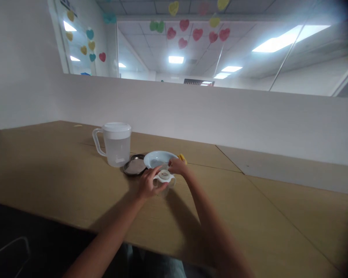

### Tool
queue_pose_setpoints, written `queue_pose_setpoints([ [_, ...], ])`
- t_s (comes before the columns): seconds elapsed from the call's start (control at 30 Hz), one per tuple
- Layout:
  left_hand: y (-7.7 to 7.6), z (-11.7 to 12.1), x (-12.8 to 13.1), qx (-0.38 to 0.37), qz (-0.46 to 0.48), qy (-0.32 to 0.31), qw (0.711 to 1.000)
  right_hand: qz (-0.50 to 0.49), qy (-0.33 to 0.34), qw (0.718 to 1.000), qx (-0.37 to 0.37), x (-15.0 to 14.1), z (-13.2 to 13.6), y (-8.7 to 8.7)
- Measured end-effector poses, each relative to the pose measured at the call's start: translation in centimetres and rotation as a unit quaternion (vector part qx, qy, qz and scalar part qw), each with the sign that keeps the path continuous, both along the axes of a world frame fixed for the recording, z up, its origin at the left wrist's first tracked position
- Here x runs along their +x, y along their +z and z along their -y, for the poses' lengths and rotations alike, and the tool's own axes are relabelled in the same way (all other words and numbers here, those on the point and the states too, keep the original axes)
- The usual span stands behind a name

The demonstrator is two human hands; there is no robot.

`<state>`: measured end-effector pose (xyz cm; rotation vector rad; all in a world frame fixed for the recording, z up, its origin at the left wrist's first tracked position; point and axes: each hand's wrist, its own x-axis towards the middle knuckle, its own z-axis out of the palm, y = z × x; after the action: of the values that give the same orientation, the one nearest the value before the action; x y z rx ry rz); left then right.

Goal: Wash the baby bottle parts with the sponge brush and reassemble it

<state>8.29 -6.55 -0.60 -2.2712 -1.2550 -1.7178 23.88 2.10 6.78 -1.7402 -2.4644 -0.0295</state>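
Observation:
A small clear cup with a white handled top (164,178) stands on the wooden table (75,173) in front of me. My left hand (147,184) is wrapped round its left side. My right hand (178,166) pinches the white top at its far right edge. Just behind the cup sit a pale blue bowl (159,157) and a small dark dish (134,166) holding something pale. A yellow thing (182,157) peeks out behind my right hand.
A clear plastic jug with a white lid and handle (113,143) stands left of the dishes. A white partition wall (208,116) runs along the table's far side. The table's near edge (60,221) crosses below my left arm.

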Motion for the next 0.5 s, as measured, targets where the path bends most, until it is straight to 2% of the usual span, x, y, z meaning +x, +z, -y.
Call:
queue_pose_setpoints([
  [0.17,-0.1,0.0,-0.2,0.032,0.046,-0.012,0.998,-0.020,0.001,1.000,-0.013,-0.1,0.3,-0.2],
  [0.23,0.2,-0.5,-0.9,0.064,0.107,0.024,0.992,-0.031,0.003,0.999,-0.009,0.0,0.5,0.0],
  [0.3,0.8,-1.6,-2.6,0.086,0.192,0.104,0.972,-0.046,0.007,0.999,0.003,0.1,0.7,0.8],
  [0.37,1.7,-3.0,-5.4,0.094,0.276,0.203,0.935,-0.067,0.014,0.997,0.025,0.0,1.1,2.5],
  [0.47,3.4,-5.4,-11.0,0.093,0.345,0.340,0.870,-0.132,0.054,0.988,0.062,-0.4,3.4,6.5],
  [0.5,3.9,-6.1,-13.0,0.090,0.356,0.360,0.858,-0.216,0.113,0.967,0.073,-0.4,4.8,7.9],
])
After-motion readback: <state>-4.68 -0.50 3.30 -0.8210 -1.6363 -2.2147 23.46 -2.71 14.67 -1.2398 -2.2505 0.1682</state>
